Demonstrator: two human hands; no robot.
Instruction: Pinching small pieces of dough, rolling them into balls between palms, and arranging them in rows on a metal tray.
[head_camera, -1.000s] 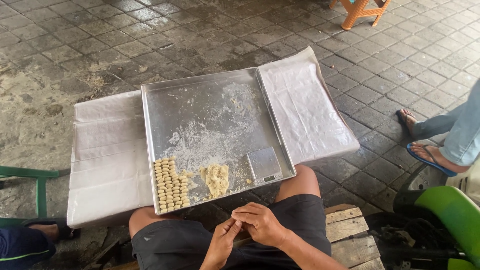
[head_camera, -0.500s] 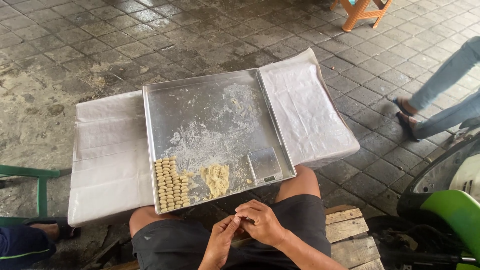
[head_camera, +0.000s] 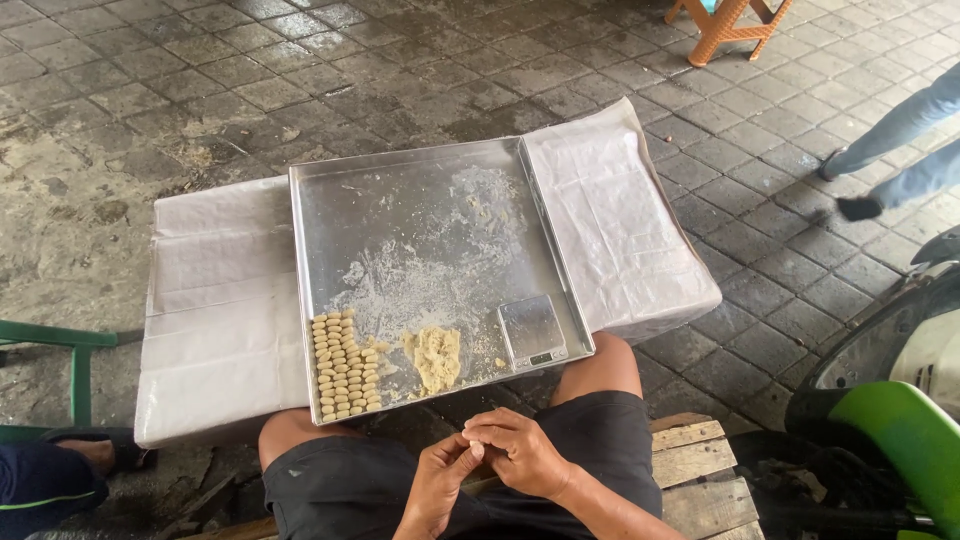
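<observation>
My left hand (head_camera: 437, 482) and my right hand (head_camera: 518, 452) meet over my lap, fingertips pressed together on a small pale piece of dough (head_camera: 477, 450). Just ahead lies a large metal tray (head_camera: 420, 200) dusted with flour. In its near left corner stand rows of small shaped dough pieces (head_camera: 344, 364). A lump of pale dough (head_camera: 435, 357) lies beside them, and a small digital scale (head_camera: 532, 330) sits at the near right of the tray.
The tray rests on a low table covered in white plastic sheet (head_camera: 220, 300). I sit on a wooden pallet seat (head_camera: 700, 470). A person's legs (head_camera: 890, 150) are at the right, a green vehicle part (head_camera: 900, 430) at the lower right, an orange stool (head_camera: 725, 20) beyond.
The person at the right has walked farther away. My hands stay together over my lap, working the small dough piece.
</observation>
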